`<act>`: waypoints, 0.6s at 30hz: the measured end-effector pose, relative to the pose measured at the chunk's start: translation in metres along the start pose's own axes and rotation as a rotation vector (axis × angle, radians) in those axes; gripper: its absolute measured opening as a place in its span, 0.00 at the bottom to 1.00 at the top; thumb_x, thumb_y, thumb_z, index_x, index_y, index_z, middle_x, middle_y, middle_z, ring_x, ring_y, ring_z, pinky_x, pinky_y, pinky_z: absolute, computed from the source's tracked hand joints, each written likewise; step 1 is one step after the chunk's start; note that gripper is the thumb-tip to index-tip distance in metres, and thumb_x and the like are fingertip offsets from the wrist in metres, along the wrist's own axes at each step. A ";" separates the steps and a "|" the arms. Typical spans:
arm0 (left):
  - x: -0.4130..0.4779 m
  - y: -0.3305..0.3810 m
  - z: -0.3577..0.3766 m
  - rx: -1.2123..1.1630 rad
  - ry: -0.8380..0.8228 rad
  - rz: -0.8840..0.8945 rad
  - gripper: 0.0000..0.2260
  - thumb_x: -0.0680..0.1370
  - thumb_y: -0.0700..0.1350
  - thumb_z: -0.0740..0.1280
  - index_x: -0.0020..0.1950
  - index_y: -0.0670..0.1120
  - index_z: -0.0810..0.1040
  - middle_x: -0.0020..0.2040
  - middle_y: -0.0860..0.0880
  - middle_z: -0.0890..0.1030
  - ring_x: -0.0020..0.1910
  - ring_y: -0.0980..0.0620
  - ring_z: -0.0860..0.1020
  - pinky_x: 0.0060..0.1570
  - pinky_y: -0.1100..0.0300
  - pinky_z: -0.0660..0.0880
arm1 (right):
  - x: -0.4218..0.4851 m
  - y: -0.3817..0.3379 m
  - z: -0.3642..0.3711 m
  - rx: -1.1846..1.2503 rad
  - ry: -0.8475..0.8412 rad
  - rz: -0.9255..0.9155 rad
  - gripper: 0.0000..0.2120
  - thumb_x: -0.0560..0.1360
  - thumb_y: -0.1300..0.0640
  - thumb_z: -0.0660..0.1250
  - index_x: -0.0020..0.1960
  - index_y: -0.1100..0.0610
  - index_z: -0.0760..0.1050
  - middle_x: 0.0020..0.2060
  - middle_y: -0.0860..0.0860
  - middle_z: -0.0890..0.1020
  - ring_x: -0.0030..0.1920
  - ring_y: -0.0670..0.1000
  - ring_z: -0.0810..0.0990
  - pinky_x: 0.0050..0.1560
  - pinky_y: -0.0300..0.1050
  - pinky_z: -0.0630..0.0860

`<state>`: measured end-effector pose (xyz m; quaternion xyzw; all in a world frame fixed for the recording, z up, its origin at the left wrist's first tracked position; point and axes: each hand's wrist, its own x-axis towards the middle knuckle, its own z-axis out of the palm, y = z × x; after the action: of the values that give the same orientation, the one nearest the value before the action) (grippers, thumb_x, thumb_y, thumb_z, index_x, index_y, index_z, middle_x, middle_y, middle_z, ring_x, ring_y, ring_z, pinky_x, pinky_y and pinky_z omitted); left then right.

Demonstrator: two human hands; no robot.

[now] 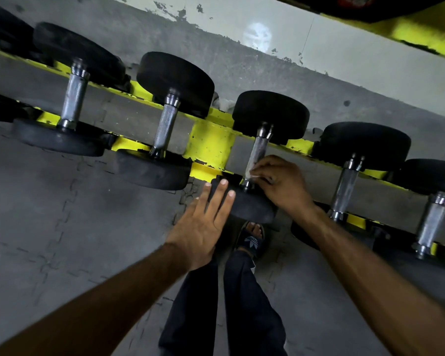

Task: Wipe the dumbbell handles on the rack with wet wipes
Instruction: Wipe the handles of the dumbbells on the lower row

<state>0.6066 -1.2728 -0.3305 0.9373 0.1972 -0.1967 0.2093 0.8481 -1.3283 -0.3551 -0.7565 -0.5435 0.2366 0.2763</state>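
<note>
Item one: we record a yellow rack [211, 145], its paint chipped, running across the view and carrying a row of black-ended weights.

Item two: the dumbbell [252, 205] in the middle of that row, lying across the rack's two rails, with its knurled steel handle [259, 147] between two round ends.

Item three: a white wet wipe [250, 173], bunched at the near end of the handle, just above the near weight.

Item four: our right hand [284, 186], fingers curled, pinching the wet wipe against the handle.

Item five: our left hand [201, 227], fingers straight and spread, gripping nothing. Its fingertips lie over the edge of the near weight; we cannot tell whether they press on it.

Item six: neighbouring dumbbells [165, 124] on either side, steel handles showing.

Item seven: grey floor mats [62, 214] with interlocking edges, a scuffed wall [344, 62] behind the rack, dark trousers [249, 304] and a sandalled foot [251, 240] just below the near weight.
</note>
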 end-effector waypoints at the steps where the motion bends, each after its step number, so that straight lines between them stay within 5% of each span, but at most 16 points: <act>1: 0.000 0.000 0.000 0.001 0.000 -0.003 0.57 0.71 0.46 0.72 0.76 0.42 0.25 0.78 0.39 0.28 0.79 0.33 0.40 0.72 0.38 0.63 | 0.002 0.005 -0.004 -0.095 -0.027 -0.116 0.04 0.72 0.59 0.73 0.46 0.56 0.85 0.47 0.49 0.85 0.47 0.53 0.81 0.48 0.42 0.76; 3: 0.000 0.001 0.001 -0.001 -0.005 -0.009 0.56 0.72 0.45 0.71 0.76 0.42 0.24 0.77 0.39 0.27 0.79 0.33 0.39 0.73 0.38 0.63 | 0.017 0.008 -0.009 -0.260 0.006 -0.259 0.08 0.73 0.59 0.68 0.47 0.54 0.85 0.50 0.48 0.85 0.47 0.55 0.81 0.45 0.44 0.77; 6: 0.001 0.002 0.002 0.000 -0.005 -0.016 0.57 0.71 0.45 0.72 0.76 0.42 0.24 0.77 0.39 0.27 0.79 0.33 0.39 0.73 0.38 0.63 | 0.046 -0.009 -0.015 -0.474 0.021 -0.118 0.15 0.74 0.60 0.62 0.56 0.53 0.83 0.57 0.48 0.83 0.54 0.58 0.82 0.46 0.47 0.79; 9: 0.000 0.003 0.000 -0.005 -0.009 -0.020 0.57 0.72 0.45 0.71 0.75 0.43 0.22 0.77 0.40 0.25 0.79 0.34 0.38 0.74 0.39 0.62 | 0.063 -0.026 -0.010 -0.508 -0.241 0.071 0.10 0.78 0.58 0.60 0.54 0.55 0.80 0.56 0.53 0.82 0.57 0.60 0.80 0.49 0.49 0.77; 14: 0.000 -0.001 -0.002 -0.017 -0.014 0.000 0.57 0.71 0.46 0.72 0.76 0.44 0.24 0.78 0.41 0.28 0.79 0.34 0.40 0.73 0.39 0.62 | 0.054 -0.046 -0.008 -0.535 -0.600 -0.131 0.07 0.74 0.53 0.67 0.47 0.54 0.82 0.46 0.55 0.83 0.47 0.61 0.82 0.37 0.43 0.66; 18: 0.000 -0.001 -0.003 -0.021 -0.020 -0.006 0.57 0.72 0.46 0.71 0.75 0.45 0.23 0.77 0.42 0.26 0.79 0.35 0.38 0.74 0.39 0.61 | 0.071 -0.036 -0.009 -0.618 -0.444 -0.145 0.07 0.76 0.58 0.66 0.41 0.58 0.79 0.43 0.55 0.81 0.49 0.59 0.79 0.35 0.44 0.62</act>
<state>0.6067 -1.2703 -0.3286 0.9325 0.1997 -0.2048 0.2206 0.8506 -1.2527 -0.3287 -0.6942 -0.6878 0.1995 -0.0728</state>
